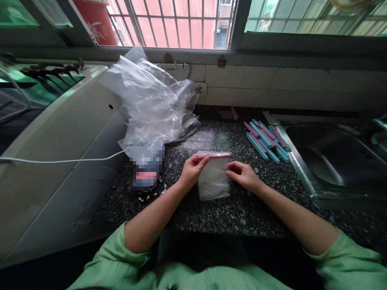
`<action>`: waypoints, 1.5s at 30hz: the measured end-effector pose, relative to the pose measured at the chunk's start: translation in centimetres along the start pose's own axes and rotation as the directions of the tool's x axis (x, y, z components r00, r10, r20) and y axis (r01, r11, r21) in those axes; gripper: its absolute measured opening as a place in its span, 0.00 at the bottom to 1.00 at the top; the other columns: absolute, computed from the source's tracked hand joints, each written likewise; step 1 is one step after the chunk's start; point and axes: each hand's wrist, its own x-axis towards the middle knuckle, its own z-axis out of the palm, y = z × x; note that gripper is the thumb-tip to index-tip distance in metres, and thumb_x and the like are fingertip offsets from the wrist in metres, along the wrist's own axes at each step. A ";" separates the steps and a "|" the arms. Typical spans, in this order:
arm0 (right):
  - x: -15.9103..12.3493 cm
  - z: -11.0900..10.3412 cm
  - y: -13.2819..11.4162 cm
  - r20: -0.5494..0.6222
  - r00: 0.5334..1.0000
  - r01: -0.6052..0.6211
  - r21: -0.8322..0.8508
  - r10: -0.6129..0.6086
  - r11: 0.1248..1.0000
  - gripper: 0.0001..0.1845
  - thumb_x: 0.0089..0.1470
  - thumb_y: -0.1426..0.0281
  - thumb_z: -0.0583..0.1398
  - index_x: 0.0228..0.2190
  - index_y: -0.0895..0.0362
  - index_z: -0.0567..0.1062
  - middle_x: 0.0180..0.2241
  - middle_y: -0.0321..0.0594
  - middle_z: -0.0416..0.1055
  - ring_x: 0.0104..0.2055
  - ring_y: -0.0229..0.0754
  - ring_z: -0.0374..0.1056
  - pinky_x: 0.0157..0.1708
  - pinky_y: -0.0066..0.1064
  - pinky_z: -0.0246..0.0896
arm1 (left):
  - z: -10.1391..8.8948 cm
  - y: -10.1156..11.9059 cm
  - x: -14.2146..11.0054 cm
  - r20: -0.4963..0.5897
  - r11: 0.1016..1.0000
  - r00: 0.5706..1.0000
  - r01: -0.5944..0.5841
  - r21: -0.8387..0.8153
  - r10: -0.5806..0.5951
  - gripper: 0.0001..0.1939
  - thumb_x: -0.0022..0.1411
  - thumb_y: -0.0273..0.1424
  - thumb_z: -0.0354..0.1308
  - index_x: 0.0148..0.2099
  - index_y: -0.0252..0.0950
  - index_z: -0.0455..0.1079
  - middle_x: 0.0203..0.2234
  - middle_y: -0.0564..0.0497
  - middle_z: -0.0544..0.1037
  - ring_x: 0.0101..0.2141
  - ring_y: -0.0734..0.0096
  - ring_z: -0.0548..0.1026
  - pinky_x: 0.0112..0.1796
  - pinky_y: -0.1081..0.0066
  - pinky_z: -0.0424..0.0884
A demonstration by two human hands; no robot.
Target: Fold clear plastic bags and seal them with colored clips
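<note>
A small clear plastic bag [214, 181] hangs in front of me above the speckled dark counter. Across its top runs a pink bag sealing clip [216, 156]. My left hand [193, 169] pinches the clip's left end between thumb and fingers, closed on it. At the bag's right edge is my right hand [242, 174], its fingers curled and thumb close to the fingertips; whether it grips the edge or only touches it, I cannot tell. Off to the right lies a pile of pink and blue sealing clips [267, 139].
Clear plastic bags [154, 100] are heaped at the back left. A blurred phone-like object [146, 179] lies near my left forearm, beside small shiny beads. A white cable [60, 161] comes from the left. The steel sink [308, 189] borders the right. One pink clip [234, 113] lies near the wall.
</note>
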 end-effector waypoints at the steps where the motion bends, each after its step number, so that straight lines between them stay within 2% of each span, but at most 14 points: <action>1: 0.1 0.0 0.3 -0.079 0.996 0.036 -0.015 -0.037 0.999 0.14 0.48 0.60 0.58 0.32 0.58 0.71 0.26 0.37 0.70 0.27 0.36 0.64 0.28 0.29 0.61 | 0.0 -0.1 0.1 -0.012 1.000 1.000 -0.001 0.016 0.001 0.22 0.41 0.47 0.65 0.31 0.34 0.73 0.26 0.52 0.77 0.28 0.72 0.72 0.33 0.72 0.68; 3: 0.3 -0.1 1.0 -0.226 0.965 0.114 -0.103 -0.135 0.988 0.17 0.50 0.61 0.58 0.39 0.57 0.69 0.30 0.38 0.70 0.27 0.36 0.64 0.29 0.29 0.62 | -0.1 -0.2 0.3 -0.023 0.999 1.000 -0.008 0.044 0.009 0.21 0.41 0.47 0.65 0.31 0.34 0.73 0.27 0.51 0.77 0.29 0.72 0.72 0.34 0.72 0.68; 5: 0.5 -0.3 1.5 -0.289 0.924 0.180 -0.255 -0.252 0.950 0.18 0.50 0.62 0.58 0.43 0.56 0.68 0.32 0.38 0.70 0.26 0.36 0.63 0.29 0.30 0.62 | -0.1 -0.3 0.4 -0.011 0.999 1.000 0.000 0.053 0.000 0.21 0.41 0.46 0.65 0.31 0.34 0.73 0.27 0.52 0.77 0.29 0.72 0.71 0.34 0.72 0.67; 9: 0.7 -0.2 1.7 -0.234 0.879 0.257 -0.500 -0.414 0.827 0.14 0.52 0.66 0.57 0.41 0.56 0.70 0.31 0.39 0.72 0.28 0.38 0.65 0.32 0.30 0.62 | 0.0 -0.6 0.5 0.032 0.996 0.998 0.047 0.070 -0.049 0.21 0.39 0.45 0.66 0.29 0.33 0.72 0.23 0.53 0.75 0.26 0.75 0.69 0.32 0.73 0.65; 16: 0.7 0.0 1.4 -0.112 0.845 0.322 -0.674 -0.523 0.665 0.11 0.57 0.65 0.53 0.34 0.56 0.73 0.32 0.42 0.74 0.37 0.42 0.68 0.39 0.31 0.61 | -0.1 -0.9 1.0 0.068 0.989 0.996 0.039 0.144 -0.049 0.22 0.38 0.47 0.65 0.27 0.33 0.71 0.21 0.54 0.74 0.25 0.75 0.68 0.31 0.73 0.65; 22: 1.5 -0.6 2.2 -0.079 0.861 0.277 -0.756 -0.503 0.593 0.12 0.57 0.65 0.53 0.33 0.57 0.74 0.31 0.42 0.74 0.36 0.42 0.68 0.37 0.30 0.58 | 0.3 -1.0 1.8 0.082 0.975 0.995 0.029 0.220 -0.048 0.19 0.39 0.42 0.65 0.28 0.32 0.69 0.23 0.53 0.74 0.27 0.73 0.69 0.34 0.72 0.65; 27: 3.2 -2.2 3.0 -0.109 0.865 0.212 -0.805 -0.490 0.554 0.13 0.56 0.65 0.53 0.32 0.58 0.74 0.31 0.43 0.74 0.36 0.43 0.67 0.36 0.30 0.55 | 0.8 -1.2 3.5 0.124 0.984 0.990 0.038 0.175 -0.060 0.14 0.41 0.33 0.63 0.32 0.33 0.68 0.26 0.53 0.75 0.30 0.71 0.71 0.36 0.71 0.66; 30: 4.3 -3.0 3.4 -0.165 0.875 0.128 -0.828 -0.455 0.546 0.12 0.55 0.66 0.53 0.32 0.58 0.74 0.31 0.43 0.74 0.36 0.44 0.67 0.35 0.31 0.54 | 1.4 -1.5 4.9 0.076 0.976 0.996 0.027 0.215 -0.045 0.09 0.42 0.27 0.59 0.31 0.33 0.67 0.24 0.54 0.74 0.29 0.71 0.72 0.36 0.71 0.66; 34: 5.8 -3.8 4.0 -0.266 0.872 0.009 -0.830 -0.411 0.557 0.11 0.54 0.68 0.54 0.32 0.59 0.74 0.31 0.44 0.74 0.36 0.44 0.66 0.33 0.31 0.52 | 2.3 -1.9 6.8 -0.023 0.946 0.997 -0.067 0.319 0.078 0.10 0.45 0.24 0.56 0.34 0.33 0.67 0.24 0.54 0.73 0.29 0.71 0.71 0.35 0.71 0.66; 39: 7.8 -4.4 4.4 -0.360 0.875 -0.131 -0.820 -0.324 0.557 0.10 0.53 0.68 0.54 0.32 0.60 0.74 0.32 0.46 0.74 0.34 0.45 0.66 0.30 0.31 0.48 | 3.0 -2.5 8.8 -0.148 0.887 0.971 -0.102 0.450 0.187 0.15 0.50 0.27 0.54 0.43 0.32 0.66 0.22 0.55 0.69 0.25 0.72 0.68 0.32 0.71 0.65; 45: 10.3 -4.8 4.5 -0.417 0.870 -0.231 -0.816 -0.263 0.530 0.12 0.54 0.68 0.52 0.33 0.60 0.74 0.33 0.48 0.73 0.33 0.46 0.65 0.29 0.32 0.45 | 3.3 -2.6 11.6 -0.215 0.808 0.923 -0.147 0.570 0.320 0.17 0.49 0.26 0.56 0.44 0.33 0.67 0.28 0.51 0.72 0.32 0.68 0.70 0.38 0.70 0.65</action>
